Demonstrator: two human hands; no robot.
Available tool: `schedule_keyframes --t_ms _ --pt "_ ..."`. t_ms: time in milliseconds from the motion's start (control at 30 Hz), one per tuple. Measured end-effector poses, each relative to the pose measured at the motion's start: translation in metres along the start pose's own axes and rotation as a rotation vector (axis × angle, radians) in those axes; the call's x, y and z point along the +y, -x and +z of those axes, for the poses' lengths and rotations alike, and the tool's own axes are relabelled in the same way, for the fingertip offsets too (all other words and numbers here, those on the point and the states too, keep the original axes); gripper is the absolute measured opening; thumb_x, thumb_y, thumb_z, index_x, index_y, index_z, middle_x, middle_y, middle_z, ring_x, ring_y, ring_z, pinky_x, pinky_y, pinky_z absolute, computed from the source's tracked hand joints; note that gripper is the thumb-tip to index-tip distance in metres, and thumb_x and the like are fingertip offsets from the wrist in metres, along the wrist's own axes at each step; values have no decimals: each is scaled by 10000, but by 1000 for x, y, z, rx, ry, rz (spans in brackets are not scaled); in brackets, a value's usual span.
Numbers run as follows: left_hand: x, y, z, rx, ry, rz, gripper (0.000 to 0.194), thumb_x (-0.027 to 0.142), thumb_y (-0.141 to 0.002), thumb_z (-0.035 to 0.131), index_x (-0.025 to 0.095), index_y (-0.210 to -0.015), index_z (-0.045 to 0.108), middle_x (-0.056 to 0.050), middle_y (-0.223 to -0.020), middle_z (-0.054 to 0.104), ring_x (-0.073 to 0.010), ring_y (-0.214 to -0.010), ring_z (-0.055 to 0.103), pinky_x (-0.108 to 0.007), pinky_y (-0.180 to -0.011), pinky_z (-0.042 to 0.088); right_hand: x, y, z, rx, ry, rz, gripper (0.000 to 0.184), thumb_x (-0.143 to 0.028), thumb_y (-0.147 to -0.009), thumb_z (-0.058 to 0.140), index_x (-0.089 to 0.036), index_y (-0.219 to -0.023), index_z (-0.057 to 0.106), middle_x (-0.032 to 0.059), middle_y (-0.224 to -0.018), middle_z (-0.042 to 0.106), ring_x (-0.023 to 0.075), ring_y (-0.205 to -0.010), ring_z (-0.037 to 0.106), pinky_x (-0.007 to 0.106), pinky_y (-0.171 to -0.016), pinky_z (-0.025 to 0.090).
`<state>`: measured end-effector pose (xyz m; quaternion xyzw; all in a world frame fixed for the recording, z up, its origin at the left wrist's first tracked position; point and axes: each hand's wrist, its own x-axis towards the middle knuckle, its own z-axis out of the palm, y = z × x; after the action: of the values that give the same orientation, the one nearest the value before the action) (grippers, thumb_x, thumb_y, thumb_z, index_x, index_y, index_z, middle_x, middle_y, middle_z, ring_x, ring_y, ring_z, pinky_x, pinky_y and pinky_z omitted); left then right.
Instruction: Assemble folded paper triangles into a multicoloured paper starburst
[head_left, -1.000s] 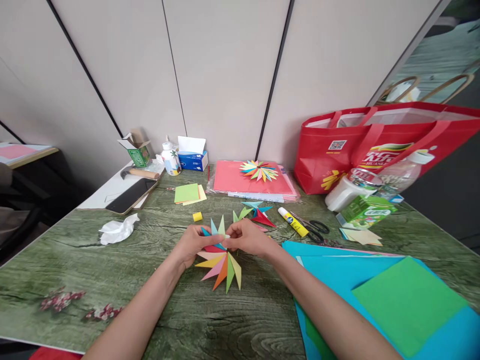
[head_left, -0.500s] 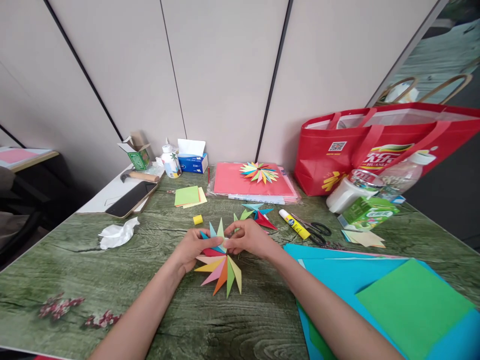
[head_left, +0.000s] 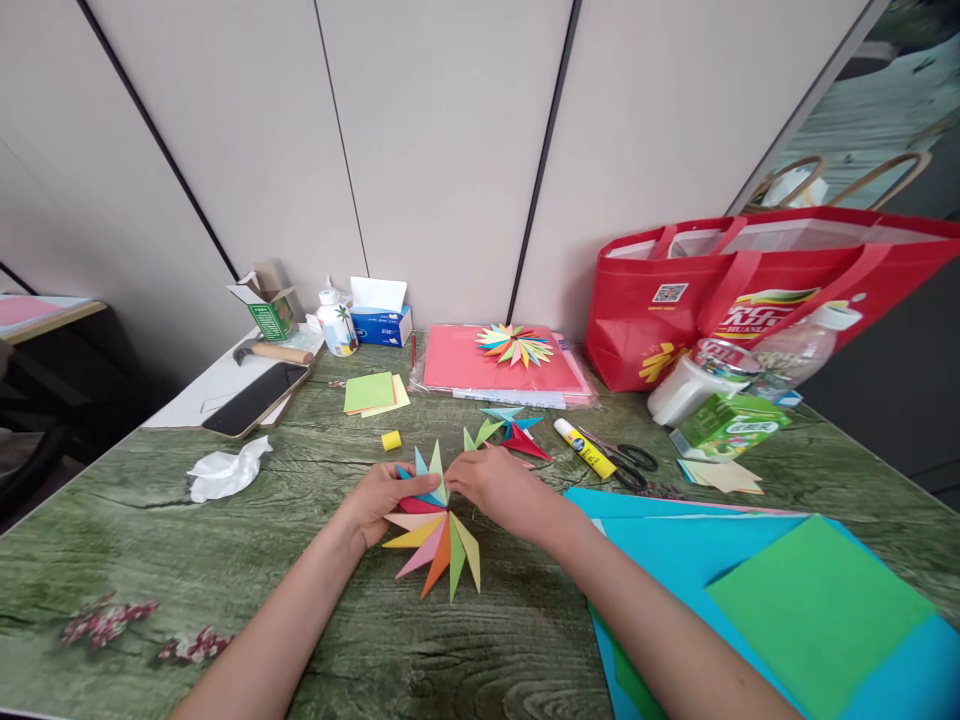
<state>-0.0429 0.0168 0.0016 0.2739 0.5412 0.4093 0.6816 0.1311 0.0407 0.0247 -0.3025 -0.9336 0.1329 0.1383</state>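
Note:
My left hand [head_left: 379, 500] is closed around the upper left of a folded-paper star [head_left: 442, 550], its thumb pressed across the blue points. Pink, yellow, orange and green points fan out below. Beside the star's pale green upper point is my right hand [head_left: 499, 490], fingers curled inward. Its fingertips are mostly hidden, so whether they pinch the paper cannot be seen. Just beyond that hand lie loose folded pieces: light green [head_left: 482, 434], blue [head_left: 504, 415] and red [head_left: 525, 442].
A finished-looking paper star [head_left: 514, 346] rests on the red paper pack [head_left: 450, 365]. Glue stick [head_left: 585, 448], yellow cap [head_left: 391, 440] and scissors [head_left: 634, 460] lie around. Large blue sheets [head_left: 637, 540] sit under my right forearm. Left are crumpled tissue [head_left: 229, 470], phone [head_left: 255, 400] and hammer [head_left: 277, 352].
My right hand has turned and its fingertips have drawn slightly away from the star's upper point. The left hand keeps its hold. The whole view has shifted a little.

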Motion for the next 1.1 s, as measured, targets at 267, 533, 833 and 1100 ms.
schedule_keyframes --t_ms 267,533,833,1100 --pt "1 0 0 30 -9 -13 253 175 -413 812 118 -488 578 -13 -429 611 -100 -365 535 -193 -395 383 0 2 -5 -58 120 -74 181 -138 -856 442 -142 -825 621 49 -785 605 125 -694 538 249 -651 330" --pt "0 0 -1 24 -36 -23 255 190 -396 816 107 -498 598 -30 -444 625 -106 -375 543 -193 -401 381 1 0 0 -51 113 -74 221 -165 -875 419 -130 -785 618 49 -757 603 121 -669 536 242 -632 320" --pt "3 3 1 5 -28 -35 245 191 -416 812 108 -504 600 -32 -459 633 -103 -385 550 -194 -417 406 -2 0 -8 -36 -58 -1 143 -168 -835 488 -134 -826 626 55 -789 644 134 -725 563 222 -616 325" --pt "1 -1 -2 -2 -30 -42 248 196 -409 814 103 -510 607 -38 -460 634 -110 -383 553 -192 -404 386 -2 0 -3 -31 -79 31 139 -200 -833 497 -140 -830 623 51 -788 650 145 -745 569 240 -657 333"
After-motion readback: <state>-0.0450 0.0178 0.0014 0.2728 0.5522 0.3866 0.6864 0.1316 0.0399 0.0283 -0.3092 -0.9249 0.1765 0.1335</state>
